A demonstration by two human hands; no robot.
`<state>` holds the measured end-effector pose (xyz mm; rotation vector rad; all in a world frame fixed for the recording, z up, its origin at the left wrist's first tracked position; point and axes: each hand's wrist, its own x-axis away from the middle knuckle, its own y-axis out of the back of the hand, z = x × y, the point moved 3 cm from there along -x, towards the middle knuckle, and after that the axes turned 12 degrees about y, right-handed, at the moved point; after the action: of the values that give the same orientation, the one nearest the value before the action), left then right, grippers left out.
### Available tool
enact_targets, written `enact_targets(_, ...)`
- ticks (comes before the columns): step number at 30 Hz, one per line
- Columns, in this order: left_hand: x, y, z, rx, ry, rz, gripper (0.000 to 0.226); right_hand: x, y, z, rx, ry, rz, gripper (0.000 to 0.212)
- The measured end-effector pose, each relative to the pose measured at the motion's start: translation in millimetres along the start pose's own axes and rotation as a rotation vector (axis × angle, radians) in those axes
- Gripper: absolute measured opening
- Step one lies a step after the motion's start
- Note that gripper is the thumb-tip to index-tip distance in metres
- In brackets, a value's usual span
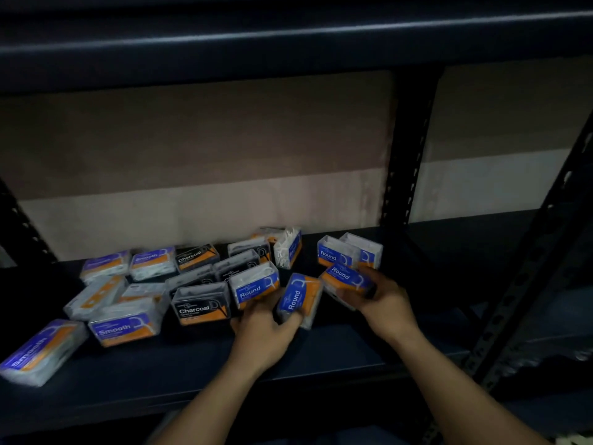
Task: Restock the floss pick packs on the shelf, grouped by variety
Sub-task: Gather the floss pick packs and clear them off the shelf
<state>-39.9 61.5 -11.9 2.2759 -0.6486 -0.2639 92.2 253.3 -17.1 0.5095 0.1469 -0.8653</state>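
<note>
The left hand point(266, 335) is curling round a tipped Round pack point(296, 298). The right hand point(385, 300) is holding a second Round pack point(346, 277). Both are sitting low over the shelf point(192, 374). These little boxes are probably feeling light, hard and slippery, so squeezing the long sides is looking safest.

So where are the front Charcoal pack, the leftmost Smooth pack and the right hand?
front Charcoal pack point(196, 309): head view, on its black label.
leftmost Smooth pack point(30, 352): head view, on its blue label.
right hand point(382, 297): head view, on the hand's back.

Brown wall point(199, 130), pale lower band.
</note>
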Motion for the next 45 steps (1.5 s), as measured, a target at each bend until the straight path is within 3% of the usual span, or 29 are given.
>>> enact_targets(5,-2.3,4.0,1.4,0.144,-0.032,-0.039,0.054,1.5,0.1,-4.3,-0.038,0.134,-0.076,0.059)
enact_targets(8,-2.8,9.5,-0.9,0.127,-0.182,-0.110,0.056,1.4,0.7,-4.2,-0.010,0.279,-0.091,0.059)
enact_targets(11,-5.6,6.1,5.3,0.079,-0.284,-0.092,0.061,0.8,0.0,-5.6,-0.013,0.268,-0.127,0.063)
enact_targets(14,-6.8,4.6,9.2,0.135,-0.258,-0.080,0.068,-1.1,1.7,-3.9,0.106,0.244,-0.161,0.074)
enact_targets(18,-7.5,3.0,10.5,0.181,-0.221,-0.049,0.073,-12.2,5.3,1.3,0.289,0.122,-0.019,0.114)
enact_targets(22,-10.9,0.9,13.8,0.172,-0.218,-0.059,0.072,-43.9,5.7,2.3,0.388,0.111,0.128,0.126)
enact_targets(25,-11.9,1.2,14.4,0.220,-0.221,-0.077,0.073,-63.5,9.5,2.7,0.341,0.156,0.175,0.114)
enact_targets(29,-13.6,0.3,17.0,0.244,-0.205,-0.066,0.070,-60.3,5.6,1.1,0.222,0.251,0.226,0.064)
enact_targets(33,-12.2,4.4,13.7,0.304,-0.171,-0.035,0.060,-60.3,1.5,-5.9,0.017,0.191,0.103,0.005)
enact_targets(40,-12.8,2.9,11.6,0.375,-0.210,0.085,0.047,-74.1,7.8,-24.4,-0.196,0.110,0.076,0.032)
enact_targets(45,-24.7,-5.5,4.0,0.310,-0.262,0.172,0.048,-76.1,17.4,-37.6,-0.222,0.118,-0.014,0.023)
